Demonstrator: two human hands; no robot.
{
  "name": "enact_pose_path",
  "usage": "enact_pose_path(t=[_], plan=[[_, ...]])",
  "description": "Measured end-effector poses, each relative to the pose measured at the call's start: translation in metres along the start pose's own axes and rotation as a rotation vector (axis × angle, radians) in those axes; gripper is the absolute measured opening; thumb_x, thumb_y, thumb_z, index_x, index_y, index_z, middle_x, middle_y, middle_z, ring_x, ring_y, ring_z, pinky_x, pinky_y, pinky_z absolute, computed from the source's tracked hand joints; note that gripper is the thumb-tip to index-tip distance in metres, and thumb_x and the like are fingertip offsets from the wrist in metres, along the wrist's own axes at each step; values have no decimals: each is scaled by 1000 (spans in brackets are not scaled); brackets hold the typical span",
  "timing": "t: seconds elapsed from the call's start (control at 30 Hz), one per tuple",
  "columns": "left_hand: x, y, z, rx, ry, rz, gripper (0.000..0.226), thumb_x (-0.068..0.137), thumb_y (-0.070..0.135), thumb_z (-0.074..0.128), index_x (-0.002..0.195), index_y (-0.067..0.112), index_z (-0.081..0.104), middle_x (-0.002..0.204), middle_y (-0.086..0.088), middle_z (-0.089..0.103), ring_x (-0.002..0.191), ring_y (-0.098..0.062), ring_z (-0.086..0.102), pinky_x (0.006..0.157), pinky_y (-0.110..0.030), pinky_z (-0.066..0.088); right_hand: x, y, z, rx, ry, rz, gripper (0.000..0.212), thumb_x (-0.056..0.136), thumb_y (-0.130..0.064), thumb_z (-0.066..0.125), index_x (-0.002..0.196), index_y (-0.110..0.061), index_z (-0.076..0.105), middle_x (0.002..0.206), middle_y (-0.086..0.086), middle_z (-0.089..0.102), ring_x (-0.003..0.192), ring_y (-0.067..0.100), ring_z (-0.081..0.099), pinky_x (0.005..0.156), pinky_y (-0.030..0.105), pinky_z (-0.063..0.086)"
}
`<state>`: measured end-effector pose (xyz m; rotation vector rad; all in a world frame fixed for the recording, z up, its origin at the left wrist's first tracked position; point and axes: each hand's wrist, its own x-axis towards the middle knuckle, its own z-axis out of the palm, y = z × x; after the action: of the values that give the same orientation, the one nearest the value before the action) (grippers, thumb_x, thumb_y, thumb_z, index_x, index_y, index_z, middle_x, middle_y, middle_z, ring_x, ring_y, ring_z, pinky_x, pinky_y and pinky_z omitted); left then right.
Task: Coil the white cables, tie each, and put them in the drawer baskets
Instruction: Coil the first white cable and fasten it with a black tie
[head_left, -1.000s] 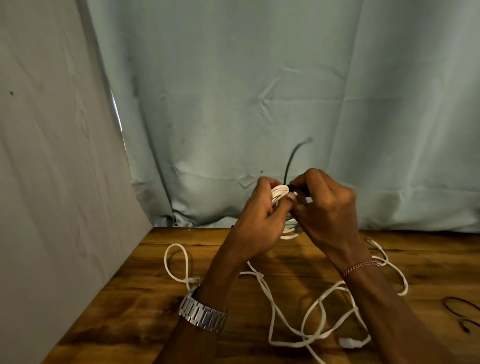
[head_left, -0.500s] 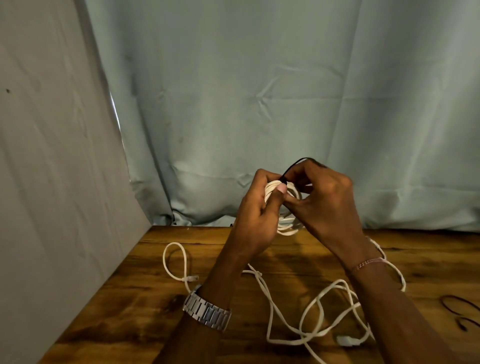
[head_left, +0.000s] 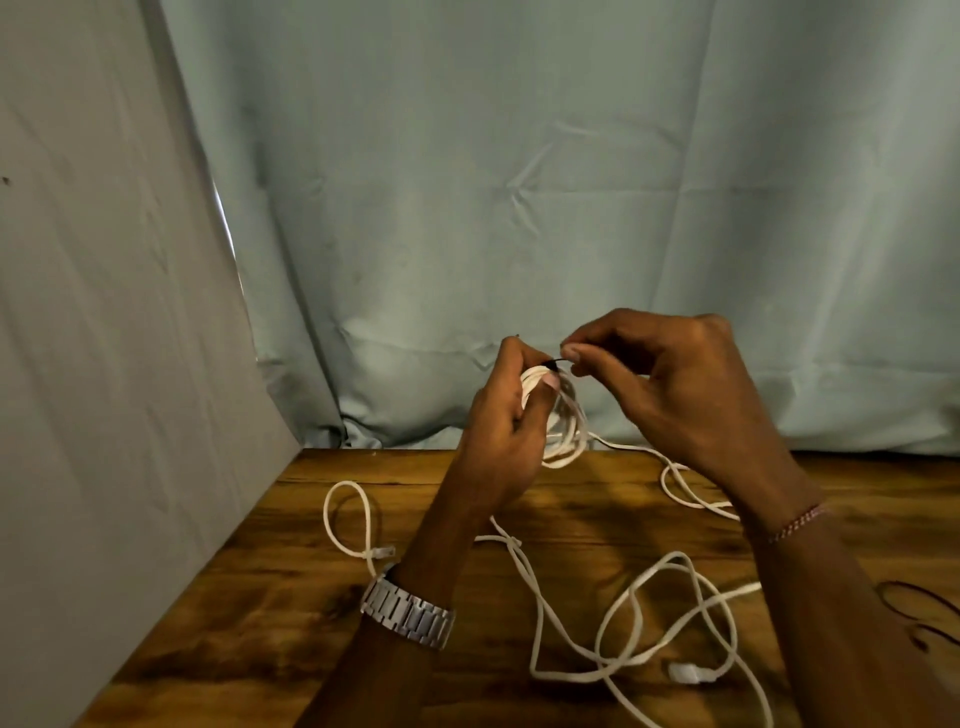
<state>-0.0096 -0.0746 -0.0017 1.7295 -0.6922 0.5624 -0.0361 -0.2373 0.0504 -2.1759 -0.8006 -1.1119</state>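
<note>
White cable (head_left: 563, 431); black tie (head_left: 551, 362)

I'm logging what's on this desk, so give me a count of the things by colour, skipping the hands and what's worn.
White: 2, the coiled white cable held up in the hands and the loose white cable on the wooden table.
Black: 2, the thin black tie at the coil and black loops at the right edge.
Total: 4
</note>
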Motion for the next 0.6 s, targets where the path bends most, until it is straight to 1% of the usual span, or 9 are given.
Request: enact_pose_path(t=[0.07, 0.13, 0.23, 0.3, 0.37, 0.43, 0.47, 0.53, 0.6], plan=[[0, -2, -2, 31, 21, 24, 14, 106, 19, 46, 112, 8, 49, 86, 6, 62, 73, -5, 62, 67, -26, 51, 0, -2, 2, -39, -32, 53, 19, 92, -29, 68, 104, -17, 77, 89, -5, 76, 73, -3, 67, 71, 17, 59], [1, -3, -2, 57, 33, 46, 14, 106, 20, 47, 113, 8, 50, 90, 2, 66, 80, -10, 66, 72, -30, 56, 0, -3, 4, -35, -74, 177, 22, 93, -36, 65, 104, -19, 75, 88, -7, 74, 72, 1, 69, 70, 21, 59], [0, -4, -2, 96, 22, 102, 16, 106, 23, 46, 114, 9, 49, 94, -1, 67, 84, -13, 68, 71, -31, 57, 1, -4, 7, 40, -114, 326, 30, 96, -47, 57, 95, -22, 73, 76, -10, 71, 63, -1, 66, 61, 19, 56], [1, -6, -2, 138, 0, 134, 17, 106, 24, 45, 116, 11, 49, 97, -2, 67, 84, -13, 67, 68, -26, 54, 2, -4, 8, 77, -171, 400, 33, 99, -49, 53, 89, -24, 73, 69, -8, 67, 57, -3, 60, 53, 17, 48], [1, -7, -2, 165, -16, 167, 15, 106, 21, 45, 116, 10, 49, 94, -1, 66, 78, -9, 64, 65, -20, 47, 1, -6, 10, 98, -252, 447, 36, 101, -47, 50, 85, -24, 72, 63, -6, 63, 53, 0, 55, 54, 23, 42], [1, -8, -2, 181, -31, 193, 14, 107, 20, 44, 115, 10, 49, 91, -1, 66, 76, -8, 63, 62, -25, 48, 2, -8, 12, 252, -293, 536, 39, 104, -41, 47, 78, -20, 68, 58, -9, 61, 52, 3, 56, 55, 22, 41], [0, -8, 0, 188, -35, 195, 14, 107, 21, 44, 115, 11, 48, 91, -2, 65, 76, -10, 63, 62, -30, 50, 2, -9, 13, 390, -281, 603, 41, 106, -35, 47, 71, -20, 64, 53, -11, 57, 47, 3, 53, 52, 19, 37], [-2, -8, 3, 187, -29, 178, 15, 107, 22, 44, 117, 12, 47, 93, -1, 65, 80, -11, 65, 66, -33, 54, 4, -12, 18, 645, -183, 726, 47, 105, -24, 48, 58, -22, 57, 49, -12, 43, 44, 3, 38, 49, 22, 29], [-3, -9, 7, 185, -38, 142, 18, 107, 23, 44, 121, 13, 45, 99, -2, 66, 84, -12, 67, 69, -33, 56, 5, -14, 24, 743, -60, 796, 50, 101, -19, 49, 51, -22, 51, 49, -8, 38, 46, 8, 31, 48, 27, 25]])
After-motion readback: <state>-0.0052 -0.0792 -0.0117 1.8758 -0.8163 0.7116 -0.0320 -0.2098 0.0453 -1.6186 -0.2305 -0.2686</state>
